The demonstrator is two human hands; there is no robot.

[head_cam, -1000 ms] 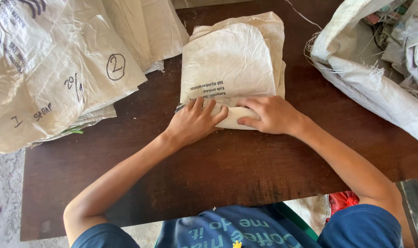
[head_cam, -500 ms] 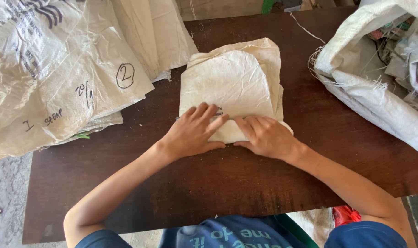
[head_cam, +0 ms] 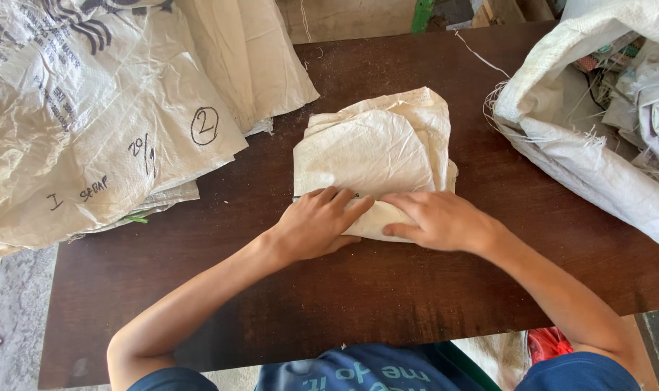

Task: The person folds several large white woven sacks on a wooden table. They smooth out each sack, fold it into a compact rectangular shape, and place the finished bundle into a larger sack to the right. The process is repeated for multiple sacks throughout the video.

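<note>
Press the folded woven sack (head_cam: 373, 156) flat: left hand (head_cam: 318, 224) and right hand (head_cam: 434, 221), fingers spread, hold the near edge to the table (head_cam: 387, 289).

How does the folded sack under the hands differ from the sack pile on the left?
The folded sack is one compact bundle, mostly plain; the sack pile is several spread flat, with print and handwritten marks. Left hand and right hand press the folded sack; nothing touches the pile. Both are whitish woven material on the dark table.
</note>
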